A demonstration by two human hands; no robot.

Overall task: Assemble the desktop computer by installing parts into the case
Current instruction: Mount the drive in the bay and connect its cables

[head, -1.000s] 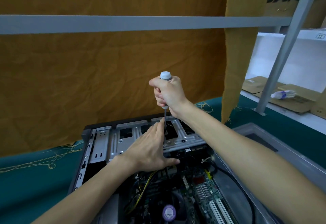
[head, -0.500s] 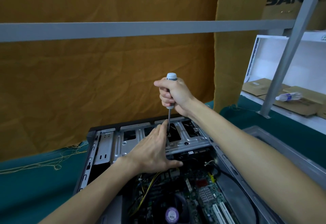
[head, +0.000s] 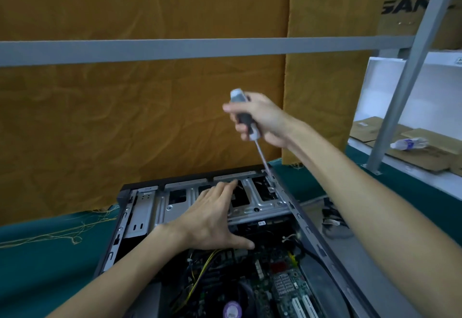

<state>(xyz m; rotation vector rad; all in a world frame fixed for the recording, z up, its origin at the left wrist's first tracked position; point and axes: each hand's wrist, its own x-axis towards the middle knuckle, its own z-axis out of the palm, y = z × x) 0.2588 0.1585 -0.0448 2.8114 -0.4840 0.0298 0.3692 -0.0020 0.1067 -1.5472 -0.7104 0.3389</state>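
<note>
A right hand (head: 265, 117) grips a tilted screwdriver (head: 246, 117), its tip at the drive cage (head: 252, 209) inside the open computer case (head: 322, 245). The left hand (head: 212, 217) rests flat, fingers straight, on the cage. Beyond the right hand, a plastic bottle (head: 408, 143) lies on cardboard.

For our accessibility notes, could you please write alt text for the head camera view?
A right hand grips a screwdriver, its tilted tip at the far right corner of a metal drive cage in an open computer case. The left hand lies flat on the cage, above the motherboard. Orange cloth hangs behind.
</note>
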